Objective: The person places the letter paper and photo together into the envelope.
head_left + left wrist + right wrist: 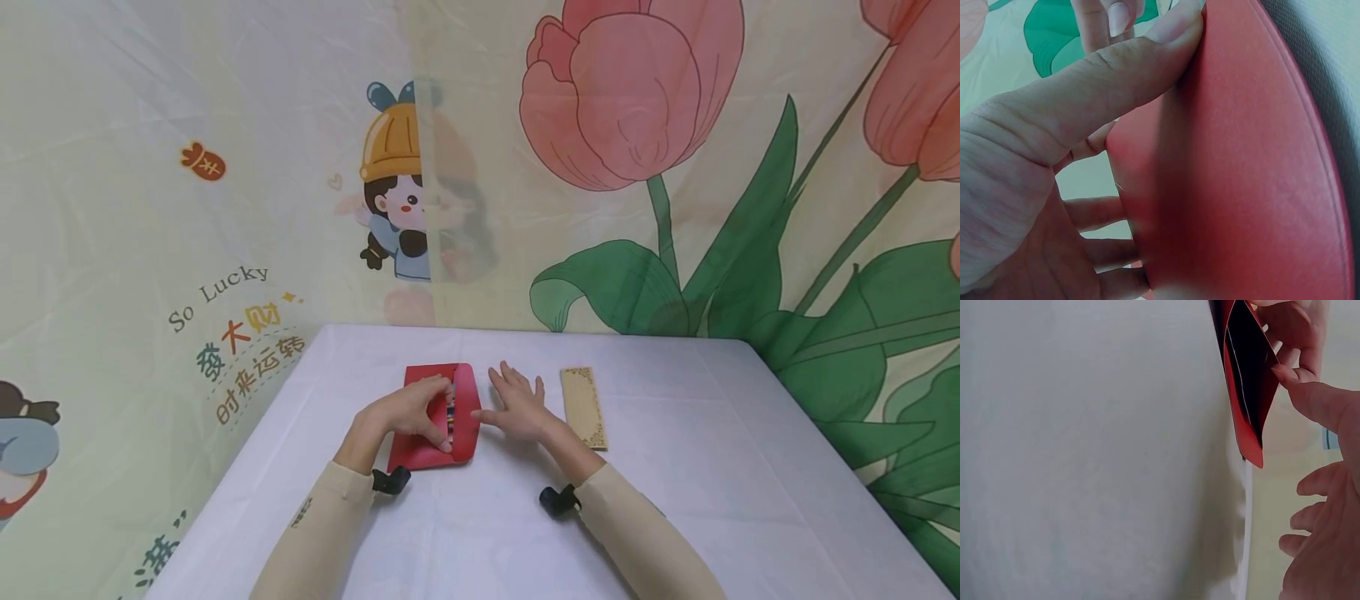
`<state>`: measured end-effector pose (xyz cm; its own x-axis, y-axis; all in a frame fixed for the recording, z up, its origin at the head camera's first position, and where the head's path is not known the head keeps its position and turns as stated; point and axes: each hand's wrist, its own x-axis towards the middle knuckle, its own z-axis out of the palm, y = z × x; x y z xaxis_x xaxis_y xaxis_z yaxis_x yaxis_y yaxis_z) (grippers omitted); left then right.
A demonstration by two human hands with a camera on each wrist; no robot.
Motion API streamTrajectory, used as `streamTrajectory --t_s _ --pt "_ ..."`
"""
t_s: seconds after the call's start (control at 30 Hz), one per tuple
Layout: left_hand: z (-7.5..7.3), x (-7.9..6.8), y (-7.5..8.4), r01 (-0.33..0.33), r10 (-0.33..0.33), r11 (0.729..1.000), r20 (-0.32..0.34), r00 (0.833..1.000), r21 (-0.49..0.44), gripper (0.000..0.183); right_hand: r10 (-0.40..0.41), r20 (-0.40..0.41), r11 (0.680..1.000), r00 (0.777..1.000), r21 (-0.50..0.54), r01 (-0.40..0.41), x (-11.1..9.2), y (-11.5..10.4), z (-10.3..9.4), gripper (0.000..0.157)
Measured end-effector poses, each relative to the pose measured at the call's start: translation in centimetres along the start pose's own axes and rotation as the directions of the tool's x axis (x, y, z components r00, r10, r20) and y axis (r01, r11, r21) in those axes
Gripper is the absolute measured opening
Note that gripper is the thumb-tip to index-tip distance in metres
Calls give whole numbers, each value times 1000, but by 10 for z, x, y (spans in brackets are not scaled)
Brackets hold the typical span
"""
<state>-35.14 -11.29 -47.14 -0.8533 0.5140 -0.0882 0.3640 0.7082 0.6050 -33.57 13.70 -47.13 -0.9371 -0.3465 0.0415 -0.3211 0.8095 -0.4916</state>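
A red paper envelope (pixel 416 454) lies on the white table with its flap (pixel 467 417) folded out to the right. My left hand (pixel 397 410) grips the envelope near its mouth, thumb at the near end and fingers at the far end. A strip of multicoloured contents (pixel 451 410) shows in the opening. In the left wrist view, the thumb (pixel 1104 87) lies against the red envelope (pixel 1241 144). My right hand (pixel 519 410) has its fingers spread. Its thumb tip is at the flap's edge; the right wrist view shows the pocket (pixel 1249 369) gaping.
A gold-coloured rectangular card (pixel 582 408) with ornate corners lies to the right of my right hand. The white tabletop (pixel 480 533) meets printed cloth (pixel 480 300) behind and at the sides.
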Motion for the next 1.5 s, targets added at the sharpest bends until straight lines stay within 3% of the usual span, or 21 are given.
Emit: streamTrajectory --t_s 0.33,0.67,0.9,1.5 --pt "0 0 0 -5 5 1000 6 1000 -9 71 26 -9 999 1000 -40 -26 -3 7 -2 91" --pt "-1 0 1 4 -4 1000 4 1000 -10 73 50 -36 985 998 -164 -55 -5 14 -9 86" --pt "-1 0 0 0 0 1000 8 1000 -15 73 98 -67 954 993 -277 -112 -4 22 -13 88" --pt "0 -1 -1 -9 9 1000 7 1000 -25 73 122 -107 943 987 -298 -148 -12 43 -25 86"
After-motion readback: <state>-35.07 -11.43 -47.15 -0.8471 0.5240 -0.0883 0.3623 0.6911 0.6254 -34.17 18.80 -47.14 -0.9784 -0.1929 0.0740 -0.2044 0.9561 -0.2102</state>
